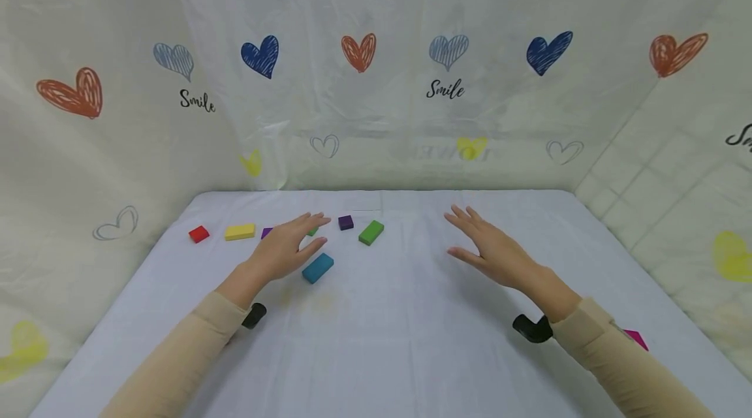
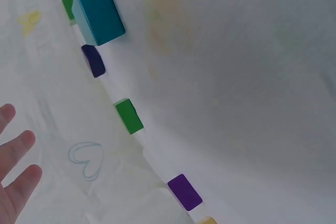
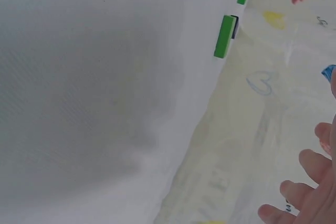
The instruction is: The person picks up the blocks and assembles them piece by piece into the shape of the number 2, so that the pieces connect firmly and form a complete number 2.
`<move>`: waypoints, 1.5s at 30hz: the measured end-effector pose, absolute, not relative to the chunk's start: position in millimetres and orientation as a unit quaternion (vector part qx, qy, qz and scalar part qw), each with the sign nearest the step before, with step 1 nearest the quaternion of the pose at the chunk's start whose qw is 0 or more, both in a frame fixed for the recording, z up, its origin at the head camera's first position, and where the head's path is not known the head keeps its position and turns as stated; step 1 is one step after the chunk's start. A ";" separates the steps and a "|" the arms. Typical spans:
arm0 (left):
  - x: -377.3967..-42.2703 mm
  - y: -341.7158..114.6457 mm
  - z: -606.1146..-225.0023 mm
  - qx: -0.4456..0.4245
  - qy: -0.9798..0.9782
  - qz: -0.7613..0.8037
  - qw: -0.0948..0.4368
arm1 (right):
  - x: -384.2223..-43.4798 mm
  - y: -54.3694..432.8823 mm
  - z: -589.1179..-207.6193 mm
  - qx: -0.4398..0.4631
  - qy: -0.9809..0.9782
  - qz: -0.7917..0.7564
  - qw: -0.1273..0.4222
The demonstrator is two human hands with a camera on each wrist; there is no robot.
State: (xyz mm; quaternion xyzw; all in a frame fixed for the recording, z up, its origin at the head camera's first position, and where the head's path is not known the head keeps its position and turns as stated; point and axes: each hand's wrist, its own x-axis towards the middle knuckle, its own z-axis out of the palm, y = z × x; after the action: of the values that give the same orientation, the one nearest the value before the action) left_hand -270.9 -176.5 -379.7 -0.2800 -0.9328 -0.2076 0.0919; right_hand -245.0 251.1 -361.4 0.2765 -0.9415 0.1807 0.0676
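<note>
lying near the left hand [image 1: 284, 249]: blue block [image 1: 318, 268]

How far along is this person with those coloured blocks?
Laid out already: the red block, yellow block and teal block lie apart on the white tablecloth. In hand: nothing; the left grip and right grip are open above it, fingers outstretched. Remaining: probably all the picking up and arranging, since no blocks are visibly stacked or joined.
</note>
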 end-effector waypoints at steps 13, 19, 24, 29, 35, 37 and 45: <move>-252.4 -201.6 -375.5 -0.290 -0.933 -0.203 0.070 | -225.7 271.8 -363.7 0.291 -0.933 0.194 0.086; -243.9 -220.4 -371.2 -0.285 -0.935 -0.203 0.064 | -218.7 283.3 -364.1 0.295 -0.932 0.192 0.091; -238.5 -231.5 -366.9 -0.284 -0.934 -0.212 0.035 | -214.5 294.7 -362.1 0.292 -0.933 0.193 0.086; -233.4 -236.2 -365.0 -0.276 -0.937 -0.213 -0.003 | -209.6 305.0 -362.0 0.288 -0.933 0.199 0.086; -229.5 -243.6 -369.3 -0.279 -0.933 -0.223 -0.037 | -200.7 315.9 -364.5 0.294 -0.934 0.184 0.087; -227.8 -247.2 -369.4 -0.279 -0.931 -0.229 -0.051 | -197.8 320.5 -366.9 0.299 -0.933 0.180 0.091; -219.5 -259.0 -366.5 -0.259 -0.928 -0.251 -0.099 | -187.8 340.8 -372.4 0.320 -0.921 0.194 0.108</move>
State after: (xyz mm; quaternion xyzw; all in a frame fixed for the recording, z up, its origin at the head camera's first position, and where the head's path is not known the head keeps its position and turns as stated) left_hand -219.5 -259.0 -366.5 -0.2585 -0.9275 -0.2510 -0.0991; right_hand -187.8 340.8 -372.4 0.3195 -0.9211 0.1945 0.1075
